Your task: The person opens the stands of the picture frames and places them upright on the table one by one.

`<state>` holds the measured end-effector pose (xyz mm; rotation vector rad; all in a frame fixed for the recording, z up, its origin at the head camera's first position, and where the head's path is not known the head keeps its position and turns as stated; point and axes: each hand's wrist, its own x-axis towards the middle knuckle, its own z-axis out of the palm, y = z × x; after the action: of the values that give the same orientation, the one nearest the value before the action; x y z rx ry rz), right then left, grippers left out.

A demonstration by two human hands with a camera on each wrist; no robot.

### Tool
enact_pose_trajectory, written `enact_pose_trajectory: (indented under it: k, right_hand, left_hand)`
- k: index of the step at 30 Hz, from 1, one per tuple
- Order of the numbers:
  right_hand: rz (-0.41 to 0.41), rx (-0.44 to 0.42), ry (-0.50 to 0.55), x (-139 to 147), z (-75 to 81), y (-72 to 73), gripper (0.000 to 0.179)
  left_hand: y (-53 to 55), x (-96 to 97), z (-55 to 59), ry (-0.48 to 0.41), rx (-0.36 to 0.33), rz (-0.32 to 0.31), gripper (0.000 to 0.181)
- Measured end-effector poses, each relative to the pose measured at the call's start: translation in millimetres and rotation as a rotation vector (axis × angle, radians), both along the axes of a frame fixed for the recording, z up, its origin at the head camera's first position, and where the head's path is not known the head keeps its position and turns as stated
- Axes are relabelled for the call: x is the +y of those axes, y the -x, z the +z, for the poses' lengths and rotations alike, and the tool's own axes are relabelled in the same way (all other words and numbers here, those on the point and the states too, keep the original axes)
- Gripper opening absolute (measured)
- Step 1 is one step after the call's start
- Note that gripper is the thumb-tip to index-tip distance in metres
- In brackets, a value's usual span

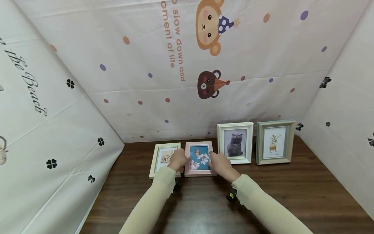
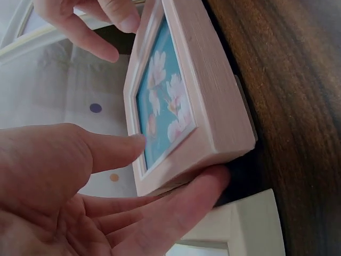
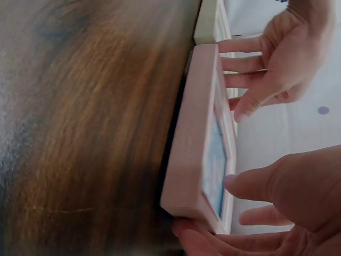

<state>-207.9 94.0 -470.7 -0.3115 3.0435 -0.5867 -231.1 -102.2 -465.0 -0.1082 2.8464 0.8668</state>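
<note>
A pink picture frame [image 1: 200, 174] with white blossoms on a blue print lies face up, low over the brown tabletop, between my two hands. My left hand [image 1: 177, 160] holds its left side, thumb [image 2: 114, 151] on the front face and fingers along the outer edge. On the opposite side, my right hand [image 1: 221, 165] grips the frame, its thumb [image 3: 256, 184] on the face and fingers at the edge. A dark gap shows beneath the pink frame [image 3: 186, 160] in the right wrist view; whether it touches the table I cannot tell.
A cream frame [image 1: 154, 162] lies close at the left, partly behind my left hand. To the right stand a white frame [image 1: 248, 143] with a grey cat picture and a grey-green frame [image 1: 287, 143] with a plant print. Printed cloth [image 1: 163, 87] hangs behind the table [image 1: 198, 208].
</note>
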Motion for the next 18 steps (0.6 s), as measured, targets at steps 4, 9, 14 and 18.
enact_pose_trajectory:
  k: [4, 9, 14, 18]
  right_hand:
    - [0.025, 0.009, -0.006, -1.7, -8.0, 0.8, 0.026]
    - [0.044, 0.041, -0.025, -4.6, -13.1, -0.9, 0.025]
    - [0.052, 0.065, -0.028, -6.7, -13.4, -0.9, 0.025]
    - [0.059, 0.096, -0.031, -5.6, -14.1, -0.9, 0.021]
  left_hand:
    - [2.3, 2.5, -0.6, 0.029, -0.004, 0.006, 0.027]
    - [2.2, 5.2, -1.3, 0.038, 0.012, 0.014, 0.026]
    - [1.9, 7.0, -1.8, 0.043, 0.034, 0.014, 0.022]
    - [0.9, 7.5, -2.7, 0.029, 0.056, -0.008, 0.017]
